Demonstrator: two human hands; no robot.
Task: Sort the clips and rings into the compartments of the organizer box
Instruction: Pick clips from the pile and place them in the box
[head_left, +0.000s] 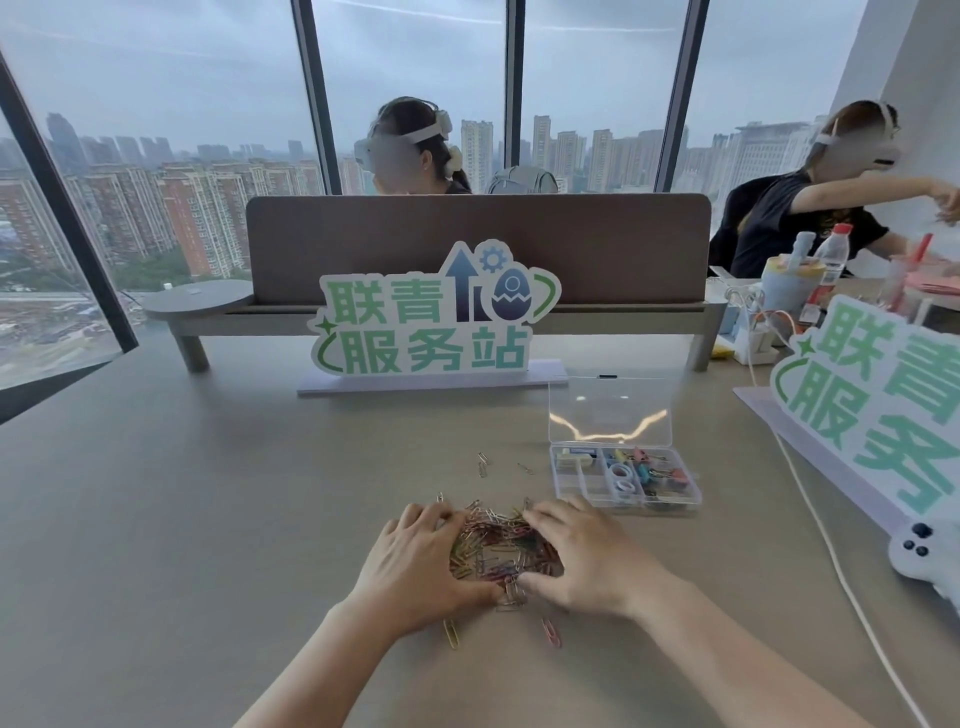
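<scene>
- On the desk (208, 493), just right of centre, the organizer box (626, 475) lies with its clear lid (610, 410) thrown back — several compartments are already filled, so part of the sorting looks done.
- Nearer the person, the heap of coloured paper clips (501, 540) is the largest job left; it lies on the desk just left of the box and none of it has reached a compartment that I can make out.
- Both hands sit at the heap: the left hand (415, 564) cups its left edge and the right hand (582, 553) its right edge, fingers bent over the clips, herding them together rather than pinching any 1 piece.
- Inside the box, the binder clips (652, 470) fill the right-hand compartments, the white rings (622, 479) lie in the middle ones, and a pale flat item occupies the back-left compartment — what it is I cannot tell.
- Smallest of all, stray clips (484, 464) lie beyond the heap and 2 more, a gold clip (451, 633) and a pink clip (551, 631), near the wrists; these also await gathering.
</scene>
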